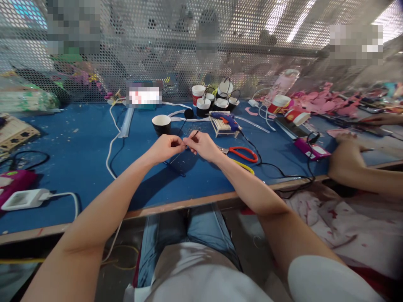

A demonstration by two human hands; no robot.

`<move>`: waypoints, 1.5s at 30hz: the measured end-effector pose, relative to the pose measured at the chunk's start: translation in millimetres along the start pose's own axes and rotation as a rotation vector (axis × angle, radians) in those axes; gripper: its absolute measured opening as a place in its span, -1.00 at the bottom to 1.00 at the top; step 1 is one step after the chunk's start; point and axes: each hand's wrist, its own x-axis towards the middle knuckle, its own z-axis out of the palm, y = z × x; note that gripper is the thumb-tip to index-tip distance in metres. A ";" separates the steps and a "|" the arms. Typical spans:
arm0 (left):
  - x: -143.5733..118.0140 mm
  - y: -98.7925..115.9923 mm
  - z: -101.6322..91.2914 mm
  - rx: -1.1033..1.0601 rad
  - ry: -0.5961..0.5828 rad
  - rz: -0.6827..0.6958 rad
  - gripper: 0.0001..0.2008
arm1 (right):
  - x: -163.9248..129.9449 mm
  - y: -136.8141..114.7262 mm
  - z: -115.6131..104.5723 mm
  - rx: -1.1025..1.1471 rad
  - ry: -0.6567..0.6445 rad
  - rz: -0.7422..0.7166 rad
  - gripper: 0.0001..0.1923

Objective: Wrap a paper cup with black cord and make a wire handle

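Observation:
My left hand (168, 147) and my right hand (201, 144) meet over the middle of the blue table, fingertips pinched together. Between them runs a thin black strand (197, 133), part of it hidden by the fingers. Just behind my left hand stands a black paper cup (161, 124) with a white inside. A round black piece (189, 113) lies farther back, beyond the fingers. Scissors with red and yellow handles (244, 153) rest beside my right hand, partly covered by the forearm. Another dark strand (179, 172) is on the table below the hands.
A blue glue gun (225, 119) sits on a small wooden rack (223, 129), its black cable trailing right. Several black cups with looped handles (221, 104) stand behind. At right are a purple power strip (311, 149) and a co-worker's arm (352, 161). A white cable (110, 151) crosses the left.

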 end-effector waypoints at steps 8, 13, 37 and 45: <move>2.3 -3.6 3.1 0.095 0.060 0.044 -0.79 | -0.2 -0.7 4.5 -0.092 0.084 0.024 -0.66; 1.4 -4.6 4.3 0.128 0.074 0.036 -0.76 | -0.9 -1.5 5.2 -0.098 0.094 0.002 -0.66; -0.7 3.1 -0.6 0.311 0.066 0.042 -0.78 | -0.2 -3.9 0.2 -0.285 0.076 -0.028 -0.72; -0.7 0.0 0.7 0.067 0.051 0.001 -0.76 | -1.8 -5.0 0.2 -0.045 -0.048 -0.021 -0.72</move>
